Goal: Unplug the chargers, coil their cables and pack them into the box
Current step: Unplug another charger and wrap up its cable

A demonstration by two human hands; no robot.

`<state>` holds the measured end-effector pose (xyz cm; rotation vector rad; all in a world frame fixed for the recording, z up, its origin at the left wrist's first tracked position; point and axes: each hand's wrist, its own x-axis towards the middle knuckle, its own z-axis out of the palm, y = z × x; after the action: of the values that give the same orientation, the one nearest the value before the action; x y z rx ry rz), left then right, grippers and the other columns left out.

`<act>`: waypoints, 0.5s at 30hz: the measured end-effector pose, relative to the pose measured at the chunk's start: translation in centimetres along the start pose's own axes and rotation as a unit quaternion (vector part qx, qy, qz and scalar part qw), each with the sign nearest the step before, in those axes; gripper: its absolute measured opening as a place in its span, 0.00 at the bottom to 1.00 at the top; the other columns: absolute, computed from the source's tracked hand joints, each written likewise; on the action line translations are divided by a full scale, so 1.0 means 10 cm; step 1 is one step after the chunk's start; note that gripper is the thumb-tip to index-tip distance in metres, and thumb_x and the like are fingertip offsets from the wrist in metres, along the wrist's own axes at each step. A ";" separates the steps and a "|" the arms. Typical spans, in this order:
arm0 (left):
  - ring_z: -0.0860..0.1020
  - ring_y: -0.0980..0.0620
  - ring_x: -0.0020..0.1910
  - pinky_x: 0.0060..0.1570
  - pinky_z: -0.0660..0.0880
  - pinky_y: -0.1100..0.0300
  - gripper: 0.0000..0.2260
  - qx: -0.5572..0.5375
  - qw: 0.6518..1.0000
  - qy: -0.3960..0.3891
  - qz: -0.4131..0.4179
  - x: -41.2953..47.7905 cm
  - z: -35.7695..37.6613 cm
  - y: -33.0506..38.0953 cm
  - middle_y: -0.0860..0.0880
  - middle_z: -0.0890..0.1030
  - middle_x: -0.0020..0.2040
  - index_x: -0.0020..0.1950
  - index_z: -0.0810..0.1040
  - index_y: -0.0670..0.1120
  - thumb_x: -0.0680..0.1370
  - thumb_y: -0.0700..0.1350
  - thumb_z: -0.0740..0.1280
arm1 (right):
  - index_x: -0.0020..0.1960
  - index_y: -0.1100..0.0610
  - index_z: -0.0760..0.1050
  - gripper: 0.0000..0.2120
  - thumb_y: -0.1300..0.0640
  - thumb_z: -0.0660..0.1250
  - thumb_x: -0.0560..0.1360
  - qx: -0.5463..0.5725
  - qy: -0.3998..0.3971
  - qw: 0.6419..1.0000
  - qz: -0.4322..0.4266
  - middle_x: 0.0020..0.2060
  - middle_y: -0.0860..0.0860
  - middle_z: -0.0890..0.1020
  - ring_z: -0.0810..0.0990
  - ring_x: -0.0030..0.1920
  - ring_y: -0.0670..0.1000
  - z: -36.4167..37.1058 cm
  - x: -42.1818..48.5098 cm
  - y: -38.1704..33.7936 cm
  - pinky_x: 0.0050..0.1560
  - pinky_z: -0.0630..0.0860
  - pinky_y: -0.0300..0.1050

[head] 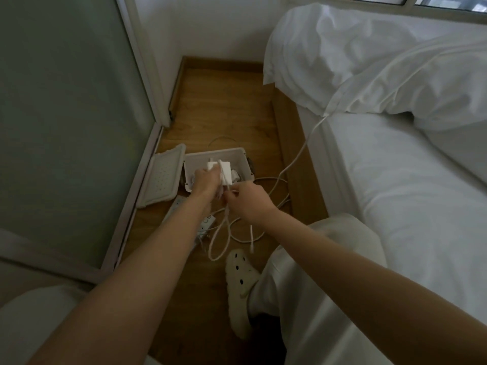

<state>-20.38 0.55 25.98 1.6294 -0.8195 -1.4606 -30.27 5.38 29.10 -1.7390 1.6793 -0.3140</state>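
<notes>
Just left of the frame's centre, your left hand (207, 180) curls round the white charger (222, 171), holding it above the open box (214, 153) on the floor (224, 106). Its cable (218, 241) hangs in a long loop running straight down the frame. Your right hand (247, 201), just beside the left, pinches that cable between curled fingers. The lid (163, 175) lies left of the box.

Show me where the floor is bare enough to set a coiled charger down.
Barest: the wood floor beyond the box, up to the far wall, between the glass door and the bed; one cable loop intrudes just behind the box. Crowded: between box and shoe, where loose cables and the power strip lie.
</notes>
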 end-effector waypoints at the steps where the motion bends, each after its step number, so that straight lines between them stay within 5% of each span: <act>1: 0.75 0.50 0.27 0.24 0.69 0.62 0.14 -0.054 0.998 0.002 -0.018 -0.05 0.00 0.04 0.44 0.76 0.38 0.58 0.71 0.39 0.82 0.50 0.56 | 0.50 0.62 0.78 0.13 0.55 0.57 0.80 0.011 0.012 1.000 -0.006 0.40 0.54 0.82 0.81 0.39 0.51 0.03 -0.03 -0.01 0.44 0.81 0.48; 6: 0.75 0.46 0.42 0.33 0.78 0.57 0.14 -0.314 0.945 -0.059 -0.069 -0.19 -0.06 0.33 0.41 0.74 0.48 0.58 0.70 0.40 0.80 0.50 0.61 | 0.52 0.56 0.76 0.08 0.61 0.59 0.79 -0.070 0.054 0.994 -0.066 0.43 0.54 0.83 0.82 0.44 0.54 0.21 -0.18 0.04 0.45 0.80 0.51; 11: 0.75 0.50 0.42 0.31 0.77 0.65 0.09 -0.355 0.933 -0.046 -0.040 -0.14 -0.25 0.45 0.42 0.73 0.50 0.55 0.71 0.42 0.78 0.44 0.65 | 0.54 0.58 0.73 0.15 0.52 0.50 0.83 -0.120 0.017 0.981 -0.150 0.42 0.54 0.79 0.78 0.41 0.54 0.30 -0.39 0.19 0.43 0.74 0.49; 15: 0.71 0.54 0.34 0.24 0.70 0.68 0.09 -0.246 0.968 -0.045 -0.014 -0.19 -0.32 0.45 0.44 0.73 0.46 0.56 0.70 0.42 0.80 0.46 0.61 | 0.53 0.61 0.75 0.16 0.56 0.51 0.82 -0.165 -0.064 0.978 -0.107 0.47 0.59 0.79 0.77 0.50 0.58 0.28 -0.26 0.33 0.51 0.73 0.49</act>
<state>-17.27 0.49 30.91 1.2105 -0.4316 -1.6116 -31.44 8.92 25.73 -2.1416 1.5178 -0.0161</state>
